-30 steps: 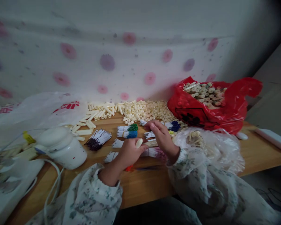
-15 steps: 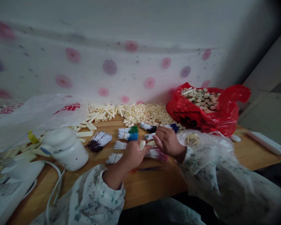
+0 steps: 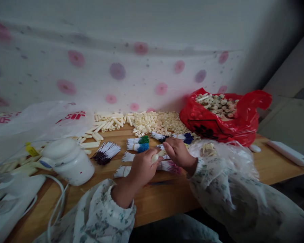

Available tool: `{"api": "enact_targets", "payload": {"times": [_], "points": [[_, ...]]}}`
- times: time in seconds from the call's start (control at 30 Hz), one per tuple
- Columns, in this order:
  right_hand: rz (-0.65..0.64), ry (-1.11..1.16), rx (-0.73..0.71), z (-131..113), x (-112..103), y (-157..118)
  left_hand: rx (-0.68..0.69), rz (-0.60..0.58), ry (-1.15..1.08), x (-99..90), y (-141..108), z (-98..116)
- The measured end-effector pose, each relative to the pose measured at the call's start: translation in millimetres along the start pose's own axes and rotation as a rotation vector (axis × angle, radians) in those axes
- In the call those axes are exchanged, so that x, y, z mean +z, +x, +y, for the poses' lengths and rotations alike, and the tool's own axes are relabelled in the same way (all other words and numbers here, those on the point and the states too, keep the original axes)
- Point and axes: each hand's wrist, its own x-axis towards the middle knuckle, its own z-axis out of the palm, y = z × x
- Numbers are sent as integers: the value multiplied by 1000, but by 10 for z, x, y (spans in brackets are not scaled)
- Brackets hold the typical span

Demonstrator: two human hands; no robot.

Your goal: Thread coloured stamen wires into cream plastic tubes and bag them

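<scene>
My left hand is closed around a cream plastic tube, whose rounded end pokes out between thumb and fingers toward me. My right hand, fingers curled, meets it from the right. Between the hands shows a pale piece, gripped by the right fingertips; whether it is part of the same tube I cannot tell. Beneath and around the hands lie bundles of thin white wires with coloured ends: a green bundle, a blue bundle, a pink bundle and a dark-tipped bundle.
Piles of cream tubes and small cream parts line the back. A red bag filled with pieces stands right, beside a clear plastic bag. A white jar-like device and a power strip with cables are left.
My hands stay together over the bundles. The right hand has shifted slightly left, closer to the left hand, and the tube's end has dipped a little. The camera view moved slightly.
</scene>
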Motion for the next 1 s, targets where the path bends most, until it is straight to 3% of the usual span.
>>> {"api": "enact_targets", "payload": {"times": [0.23,0.37,0.43,0.53,0.6,0.7,0.83,1.0], "points": [[-7,-28,159,7,237,35,1,5,323,-42,-5,9],[-65,-49,143,58,167,55,-136,-88,362,-77,60,5],[-112,-99,-22,89,46,43,-261,-126,256,-78,96,-4],[-215,-288,-407,117,-92,28,-419,-139,-40,-25,117,-29],[-288,-435,-499,108,-96,44,-450,-145,-201,29,108,-43],[-391,-566,-415,50,-6,132,-440,-156,-197,71,95,-52],[-503,-544,-272,-45,99,317,-385,-138,104,3,112,-41],[-568,-544,-202,-79,127,445,-240,-145,419,-85,63,42]]}}
